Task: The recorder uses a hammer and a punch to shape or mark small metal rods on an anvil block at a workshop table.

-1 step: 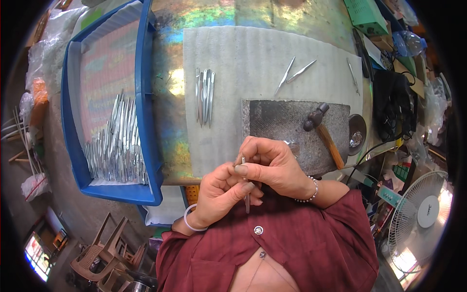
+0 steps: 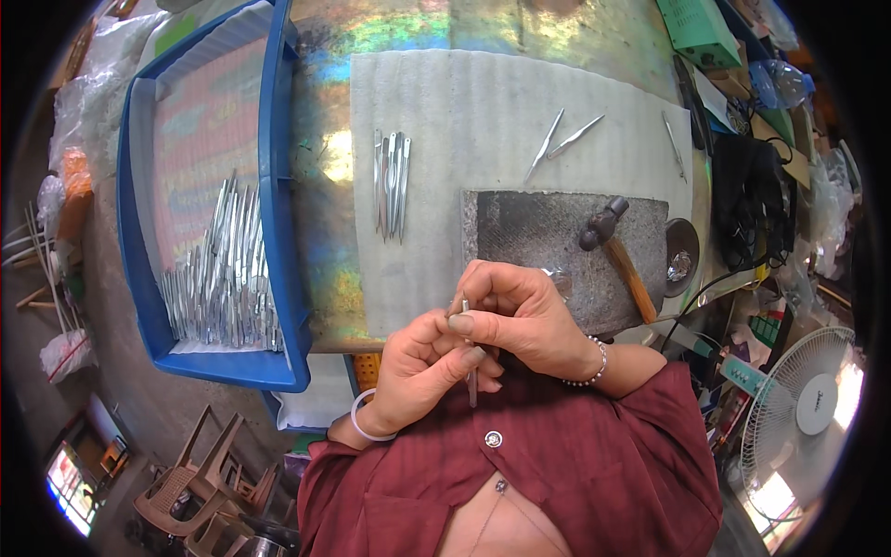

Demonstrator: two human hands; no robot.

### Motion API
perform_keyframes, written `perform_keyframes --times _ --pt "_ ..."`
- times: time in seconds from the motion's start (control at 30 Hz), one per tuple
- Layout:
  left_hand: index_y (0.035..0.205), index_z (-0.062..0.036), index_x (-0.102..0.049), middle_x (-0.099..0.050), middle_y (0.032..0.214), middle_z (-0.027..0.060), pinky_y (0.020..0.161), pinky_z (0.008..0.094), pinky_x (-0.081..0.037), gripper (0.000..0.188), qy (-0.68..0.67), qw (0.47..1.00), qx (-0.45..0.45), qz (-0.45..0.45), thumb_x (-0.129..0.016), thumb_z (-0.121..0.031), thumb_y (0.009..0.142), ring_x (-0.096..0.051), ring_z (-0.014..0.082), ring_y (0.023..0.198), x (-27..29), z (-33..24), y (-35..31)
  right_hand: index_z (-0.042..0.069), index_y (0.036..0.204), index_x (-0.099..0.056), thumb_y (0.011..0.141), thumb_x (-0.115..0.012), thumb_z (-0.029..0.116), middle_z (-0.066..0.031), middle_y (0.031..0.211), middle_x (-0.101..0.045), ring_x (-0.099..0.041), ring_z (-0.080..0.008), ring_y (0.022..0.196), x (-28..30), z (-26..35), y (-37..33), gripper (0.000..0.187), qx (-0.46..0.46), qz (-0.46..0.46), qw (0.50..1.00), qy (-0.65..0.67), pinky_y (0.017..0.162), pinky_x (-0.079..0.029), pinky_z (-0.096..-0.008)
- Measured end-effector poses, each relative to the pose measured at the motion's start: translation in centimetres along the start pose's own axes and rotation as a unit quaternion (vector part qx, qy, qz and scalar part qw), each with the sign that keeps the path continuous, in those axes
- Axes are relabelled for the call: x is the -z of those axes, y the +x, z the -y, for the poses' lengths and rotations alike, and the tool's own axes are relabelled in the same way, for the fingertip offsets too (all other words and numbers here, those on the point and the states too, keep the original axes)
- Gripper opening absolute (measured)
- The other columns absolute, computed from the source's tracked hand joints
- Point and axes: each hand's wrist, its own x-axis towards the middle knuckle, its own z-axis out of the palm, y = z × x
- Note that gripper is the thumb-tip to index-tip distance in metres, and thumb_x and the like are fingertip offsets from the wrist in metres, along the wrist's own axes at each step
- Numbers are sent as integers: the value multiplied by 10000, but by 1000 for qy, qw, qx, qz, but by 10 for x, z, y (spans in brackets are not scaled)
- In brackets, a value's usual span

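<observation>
My left hand (image 2: 432, 367) and my right hand (image 2: 510, 311) meet in front of my chest, at the near edge of the table. Both are closed in a pinch on one slim metal pair of tweezers (image 2: 473, 388). Its upper end pokes out by my right thumb and its lower end shows under my left fingers; the middle is hidden. Just beyond my right hand lies a dark steel block (image 2: 529, 227), with a wooden-handled hammer (image 2: 628, 278) resting on it. A row of several tweezers (image 2: 392, 186) lies on the white foam sheet (image 2: 445, 121).
At left stands a blue tray (image 2: 283, 176) with many tweezers (image 2: 232, 269) heaped in its near end. More slim metal pieces (image 2: 575, 136) lie on the sheet's right half. A small dark round dish (image 2: 680, 255) sits right of the block. A fan (image 2: 807, 408) stands at lower right.
</observation>
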Motion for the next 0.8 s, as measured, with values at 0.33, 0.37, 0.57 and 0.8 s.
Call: perform_keyframes --times 0.33,0.37,0.57,0.8 --pt "1146 23 -453 -599 933 133 729 342 -574 218 -51 998 26 25 -476 -38 938 -644 194 812 2 -2 2 -1 876 -546 892 -584 57 -19 849 -541 -566 -61 680 -1 0 1 71 -9 -10 1000 -3 524 -477 -185" --pt "1146 23 -453 -599 933 133 729 342 -574 218 -51 998 25 25 -476 -38 938 -644 194 812 2 -2 2 -2 879 -547 898 -577 66 -21 851 -545 -565 -61 678 -1 0 1 77 -6 -7 1000 -6 523 -477 -185" --pt "1123 20 -459 -599 922 138 720 327 -568 196 -21 1000 6 10 -476 -45 939 -646 197 805 0 -1 0 -2 894 -566 910 -547 70 -20 864 -545 -543 -56 740 -1 1 0 76 -9 -5 999 -32 613 -460 -197" --pt "1100 28 -480 -597 919 136 716 324 -568 180 -35 999 21 -5 -480 -51 938 -641 191 791 -3 -3 1 -13 887 -577 910 -511 52 -25 871 -543 -533 -66 784 -1 1 0 96 1 -21 998 -54 684 -448 -216"
